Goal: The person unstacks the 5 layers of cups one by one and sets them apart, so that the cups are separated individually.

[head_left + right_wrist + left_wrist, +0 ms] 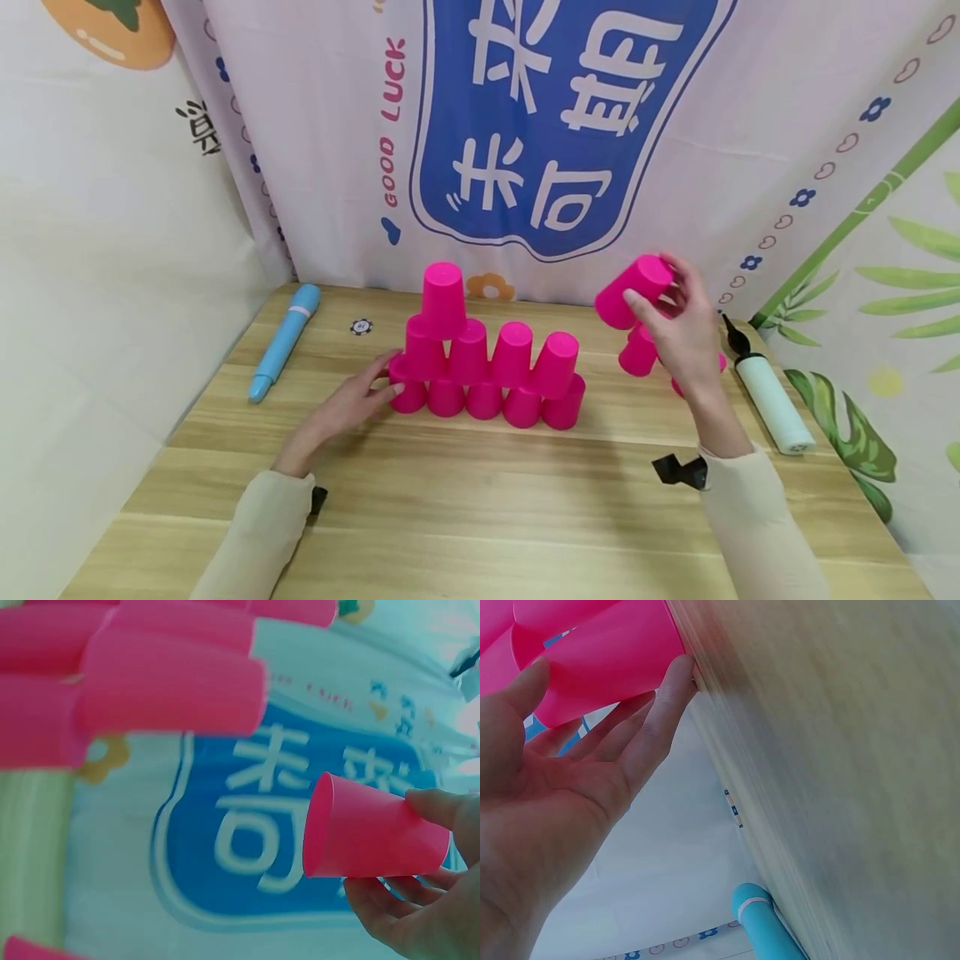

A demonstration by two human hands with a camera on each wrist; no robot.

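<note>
Several upside-down pink cups (483,402) stand in a bottom row on the table, with a second row (512,354) on them. A single cup (444,302) tops the left end. My left hand (358,400) rests at the leftmost bottom cup (615,664), its thumb in front and its fairly straight fingers along the far side. My right hand (686,329) grips another pink cup (633,292) near its base, raised above the table right of the stack. That cup (375,832) is tilted, its mouth towards the stack.
More pink cups (637,352) stand behind my right hand, partly hidden. A pale hand pump (774,404) with a black nozzle lies at the right edge. To the left are a blue stick-shaped object (285,342) and a round chip (362,327). A printed curtain (330,167) hangs behind the table.
</note>
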